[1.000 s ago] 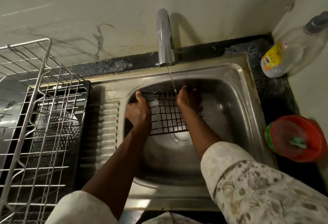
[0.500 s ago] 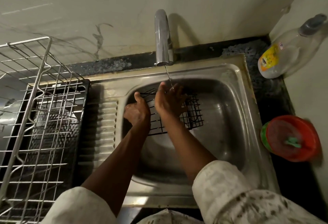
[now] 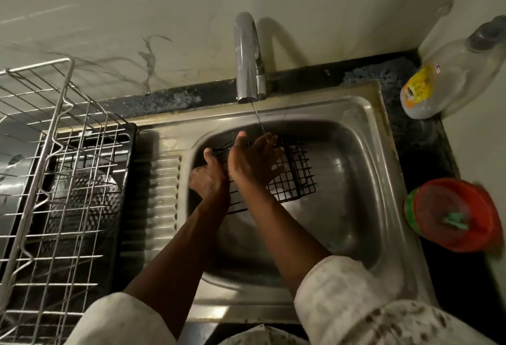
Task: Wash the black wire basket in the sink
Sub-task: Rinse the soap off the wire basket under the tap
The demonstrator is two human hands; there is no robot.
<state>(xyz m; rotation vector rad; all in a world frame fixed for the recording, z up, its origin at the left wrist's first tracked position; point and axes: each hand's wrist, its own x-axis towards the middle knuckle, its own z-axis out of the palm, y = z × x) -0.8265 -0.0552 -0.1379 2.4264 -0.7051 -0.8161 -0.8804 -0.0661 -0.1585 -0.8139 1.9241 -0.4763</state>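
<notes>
The black wire basket (image 3: 297,177) sits inside the steel sink (image 3: 383,188), in the upper part of the bowl, tilted with its open grid facing up. A thin stream of water (image 3: 258,119) runs from the chrome tap (image 3: 247,57) and lands at the fingertips of the right hand (image 3: 253,165). That hand lies released, fingers straight and spread flat across the basket's mesh, palm down. The left hand (image 3: 209,177) grasps the basket's left edge, thumb raised over the wire; its other fingers are hidden beneath the hand. The two hands are touching side by side. Both forearms are bare, with pale patterned sleeves (image 3: 356,303) pushed back near the elbows.

Left of the bowl is the ribbed draining board, and beyond it a metal wire dish rack (image 3: 63,186) stands on a black tray. On the dark counter (image 3: 427,136) to the right, a clear plastic bottle (image 3: 451,76) with a yellow label leans in the corner against the wall. Nearer, a round container with a red lid (image 3: 454,214) rests just beside the sink's rim.
</notes>
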